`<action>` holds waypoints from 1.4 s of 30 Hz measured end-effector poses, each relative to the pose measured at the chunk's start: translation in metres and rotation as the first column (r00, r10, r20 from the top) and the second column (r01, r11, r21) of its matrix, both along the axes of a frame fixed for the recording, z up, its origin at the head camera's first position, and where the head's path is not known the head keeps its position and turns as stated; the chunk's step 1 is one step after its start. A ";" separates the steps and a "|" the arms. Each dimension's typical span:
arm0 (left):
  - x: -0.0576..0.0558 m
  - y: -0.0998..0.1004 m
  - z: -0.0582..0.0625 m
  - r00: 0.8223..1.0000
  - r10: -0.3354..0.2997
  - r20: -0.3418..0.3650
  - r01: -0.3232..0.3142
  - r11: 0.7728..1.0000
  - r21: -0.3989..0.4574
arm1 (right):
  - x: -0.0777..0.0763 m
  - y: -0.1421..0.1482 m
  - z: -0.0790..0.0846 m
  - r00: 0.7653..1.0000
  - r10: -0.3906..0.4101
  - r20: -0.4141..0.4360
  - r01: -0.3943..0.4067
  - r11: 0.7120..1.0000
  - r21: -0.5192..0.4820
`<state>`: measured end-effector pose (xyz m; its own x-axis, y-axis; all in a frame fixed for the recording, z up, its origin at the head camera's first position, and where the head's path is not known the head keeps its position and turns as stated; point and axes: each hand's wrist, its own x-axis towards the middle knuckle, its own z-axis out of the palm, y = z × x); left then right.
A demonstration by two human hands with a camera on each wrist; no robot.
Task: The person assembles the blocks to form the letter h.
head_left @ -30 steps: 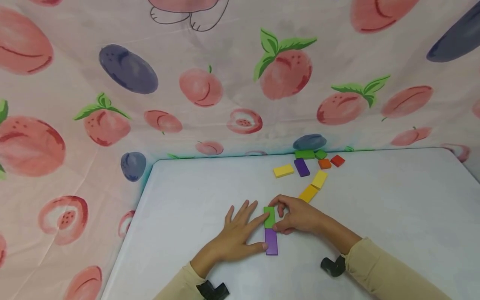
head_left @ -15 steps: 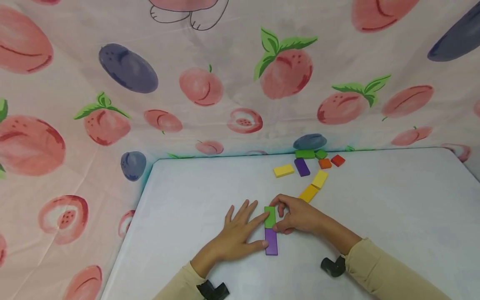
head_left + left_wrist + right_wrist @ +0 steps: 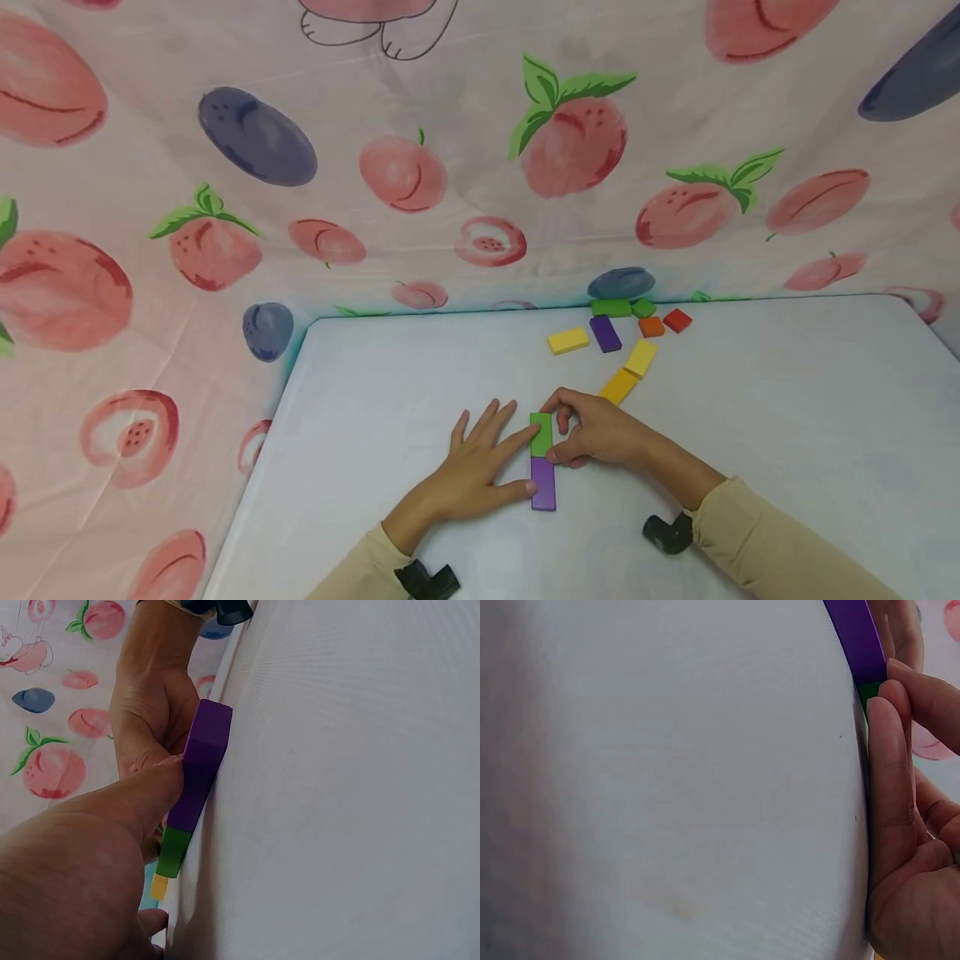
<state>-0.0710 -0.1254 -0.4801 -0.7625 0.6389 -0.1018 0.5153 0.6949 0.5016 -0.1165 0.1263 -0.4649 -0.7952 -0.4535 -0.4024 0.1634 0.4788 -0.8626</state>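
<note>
In the head view, a green block (image 3: 541, 435) lies end to end with a purple block (image 3: 543, 483) on the white table. My left hand (image 3: 480, 475) has its fingers spread and straight, the index fingertip on the green block and the thumb at the purple block's left edge. My right hand (image 3: 600, 432) pinches the green block, index finger at its far end and thumb near the seam between the two blocks. The left wrist view shows the thumb pressed against the purple block (image 3: 206, 757). Right fingers hide most of the green block (image 3: 869, 691) in the right wrist view.
Beyond the right hand lie two yellow blocks (image 3: 618, 387) in a slanted line. Farther back are another yellow block (image 3: 568, 341), a dark purple block (image 3: 606, 333), green blocks (image 3: 611, 308), an orange block (image 3: 652, 327) and a red block (image 3: 678, 320). A fruit-print cloth (image 3: 420, 75) hangs behind the table.
</note>
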 end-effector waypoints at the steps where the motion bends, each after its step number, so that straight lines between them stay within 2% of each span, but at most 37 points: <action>1: 0.000 0.000 0.000 1.000 0.001 0.000 -0.001 1.000 -0.001 | 0.000 0.000 0.000 1.000 0.001 -0.002 -0.001 1.000 -0.002; 23: -0.001 0.000 0.003 1.000 -0.003 0.007 0.002 1.000 0.016 | 0.000 0.001 0.002 1.000 0.001 0.002 -0.001 1.000 -0.012; 27: 0.000 0.000 0.001 1.000 0.000 0.014 0.000 1.000 0.009 | -0.001 0.005 0.003 0.998 0.013 0.056 -0.010 0.999 -0.053; 31: 0.000 0.000 0.001 1.000 0.003 0.012 -0.003 1.000 -0.002 | -0.001 0.015 0.009 0.994 -0.003 0.108 0.012 0.996 -0.090; 34: 0.000 0.001 0.001 1.000 0.007 0.015 -0.007 1.000 -0.002 | -0.002 0.027 0.016 0.998 -0.031 0.050 0.034 0.998 -0.057; 37: -0.001 0.001 0.001 1.000 0.009 0.012 -0.009 1.000 0.001 | -0.004 0.042 0.024 0.994 -0.092 -0.055 0.092 0.996 0.003; 39: -0.001 0.001 0.001 1.000 0.008 0.008 -0.008 1.000 -0.001 | -0.006 0.053 0.028 0.979 -0.150 -0.136 0.158 0.986 0.050; 42: -0.001 0.000 0.000 1.000 0.005 -0.001 -0.005 1.000 -0.005 | -0.011 0.069 0.033 0.935 -0.243 -0.257 0.281 0.951 0.125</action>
